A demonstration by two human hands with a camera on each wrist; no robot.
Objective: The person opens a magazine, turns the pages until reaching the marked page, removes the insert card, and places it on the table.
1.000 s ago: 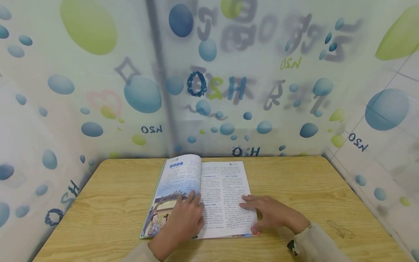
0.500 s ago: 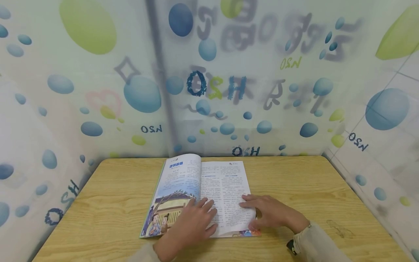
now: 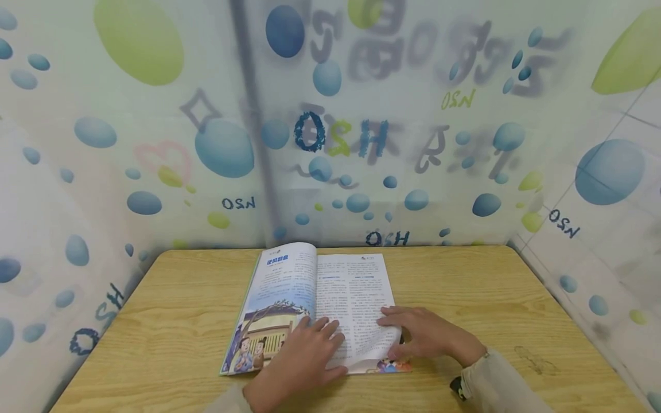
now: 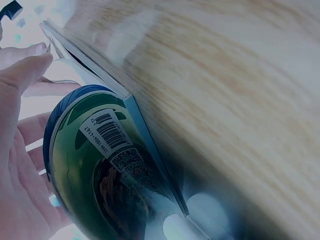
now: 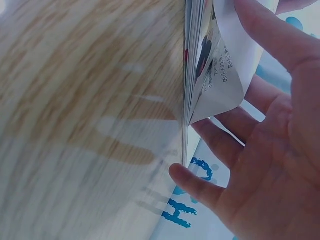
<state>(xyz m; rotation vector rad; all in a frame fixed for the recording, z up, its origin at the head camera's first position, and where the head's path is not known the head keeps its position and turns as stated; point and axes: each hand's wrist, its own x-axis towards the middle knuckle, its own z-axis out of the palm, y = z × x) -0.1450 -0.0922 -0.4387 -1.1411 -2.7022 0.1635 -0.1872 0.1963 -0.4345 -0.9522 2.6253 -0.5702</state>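
Note:
An open magazine (image 3: 279,275) lies on the wooden table, an illustrated page on its left side and printed text on its right. My left hand (image 3: 304,358) rests near the fold with its fingers spread over the lower part of the pages. At the right edge, my right hand (image 3: 426,334) pinches the right page (image 3: 369,312), with fingers on top and thumb at the lifted lower corner. A colourful picture shows beneath that corner. In the left wrist view, the curved green cover (image 4: 75,165) bears a barcode. The right wrist view shows the bent page (image 5: 222,92) between thumb and fingers.
The wooden table (image 3: 475,287) extends to both sides of the magazine. Behind and beside it hang pale curtains (image 3: 434,74) printed with blue and green drops and lettering. A dark object (image 3: 457,389) sits at the right sleeve cuff.
My left hand has shifted right, from the illustrated page towards the fold and right page. The right page's lower corner has lifted and bent, uncovering more of the picture below. My right hand has barely moved.

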